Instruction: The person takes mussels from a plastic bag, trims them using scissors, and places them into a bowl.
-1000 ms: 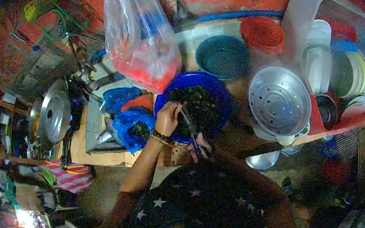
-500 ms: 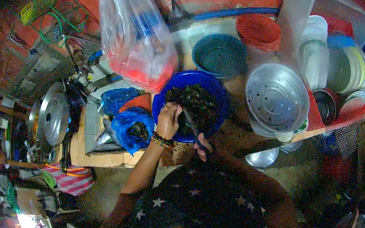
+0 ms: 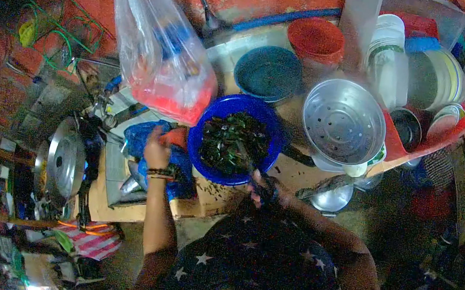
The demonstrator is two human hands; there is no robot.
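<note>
My right hand (image 3: 264, 188) is closed around the dark handle of a knife (image 3: 245, 158), whose blade points into a blue basin (image 3: 275, 146). Chopped dark leafy greens (image 3: 233, 136) lie in that basin. To its left, my left hand (image 3: 157, 151) is over a blue plastic bag (image 3: 137, 134), fingers apart and slightly blurred, with nothing visible in them. The hand and forearm hide part of the bag. A silvery fish (image 3: 132, 182) shows partly beside it.
A bulging clear plastic bag (image 3: 164, 54) stands behind the basin. Close by are a teal basin (image 3: 268, 72), a red basin (image 3: 316, 39) and a perforated metal steamer (image 3: 344, 122). Plates (image 3: 434, 80) fill a rack at right. Leaf scraps dot the wooden tabletop (image 3: 217, 201).
My left hand has left the greens in the basin and moved left to the blue bag. My right hand still holds the knife by the basin. The view has shifted slightly.
</note>
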